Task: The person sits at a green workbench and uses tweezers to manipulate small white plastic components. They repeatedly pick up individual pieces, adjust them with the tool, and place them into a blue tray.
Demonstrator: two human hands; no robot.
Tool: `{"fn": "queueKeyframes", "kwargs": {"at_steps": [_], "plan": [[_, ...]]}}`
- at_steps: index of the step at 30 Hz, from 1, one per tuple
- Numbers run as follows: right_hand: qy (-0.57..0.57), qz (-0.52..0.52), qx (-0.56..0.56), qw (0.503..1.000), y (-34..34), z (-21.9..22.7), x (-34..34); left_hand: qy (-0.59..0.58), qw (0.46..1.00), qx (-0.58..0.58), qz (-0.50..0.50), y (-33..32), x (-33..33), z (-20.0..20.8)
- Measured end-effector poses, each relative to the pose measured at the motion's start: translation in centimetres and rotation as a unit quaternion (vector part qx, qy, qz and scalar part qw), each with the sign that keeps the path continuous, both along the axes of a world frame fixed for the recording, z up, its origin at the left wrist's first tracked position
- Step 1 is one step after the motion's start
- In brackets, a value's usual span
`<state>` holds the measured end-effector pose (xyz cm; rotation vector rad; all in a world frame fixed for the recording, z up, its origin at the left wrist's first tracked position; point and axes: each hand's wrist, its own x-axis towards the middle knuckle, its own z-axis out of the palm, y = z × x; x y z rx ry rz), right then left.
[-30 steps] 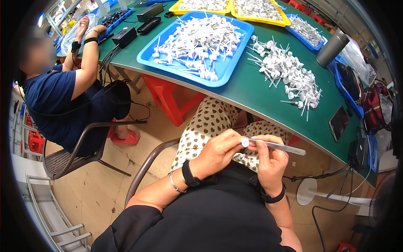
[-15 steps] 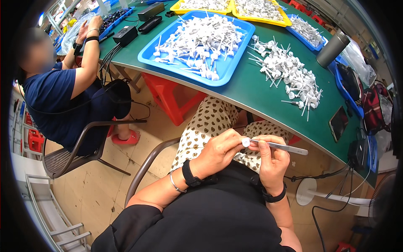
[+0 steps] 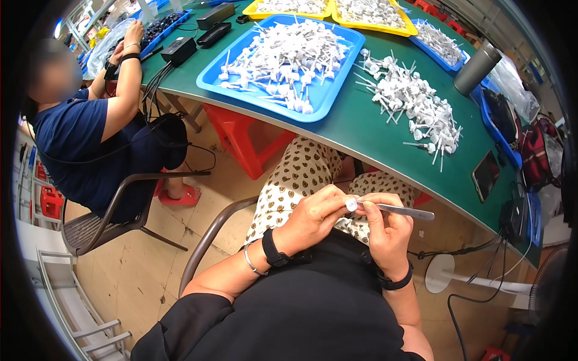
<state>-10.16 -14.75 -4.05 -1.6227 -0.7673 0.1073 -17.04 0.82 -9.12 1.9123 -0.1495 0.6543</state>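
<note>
My left hand (image 3: 313, 218) covers most of the small white part (image 3: 351, 204); its shape unclear. Yellow trays (image 3: 337, 12) at 12 o'clock cut off by frame edge. Co-worker's face blurred.

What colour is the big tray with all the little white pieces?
The tray is bright blue; the head view shows it clearly on the green table.

even, bright indoor light is falling from above, leaving only soft shadows under the curved green tabletop (image 3: 361, 129) and the brown metal chair (image 3: 114, 210). mild glare is showing on the glossy blue plastic tray (image 3: 328, 99). the fisheye lens is bending straight edges toward the rim, where a black vignette is closing in. the centre is staying sharp; the far corners are softening slightly.
</note>
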Motion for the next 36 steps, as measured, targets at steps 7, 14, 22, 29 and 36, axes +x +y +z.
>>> {"fn": "queueKeyframes", "kwargs": {"at_steps": [7,14,22,29,36], "plan": [[0.156,0.001,0.049,0.987,-0.3,0.6,0.2,0.010,0.999,-0.034,-0.025,0.0,0.1,-0.1],[0.036,-0.014,0.093,0.995,0.0,0.5,-0.4,0.041,0.997,-0.053,-0.031,0.3,0.1,0.0],[-0.008,-0.015,0.052,0.998,0.1,-0.3,-0.2,0.009,0.999,-0.023,-0.021,0.4,0.3,0.3],[-0.032,-0.017,0.030,0.999,0.1,-0.5,0.1,0.030,0.999,-0.013,-0.023,0.4,0.4,0.3],[-0.002,-0.011,0.039,0.999,0.1,-0.2,0.0,0.027,0.999,0.002,-0.017,0.5,0.3,0.2]]}}
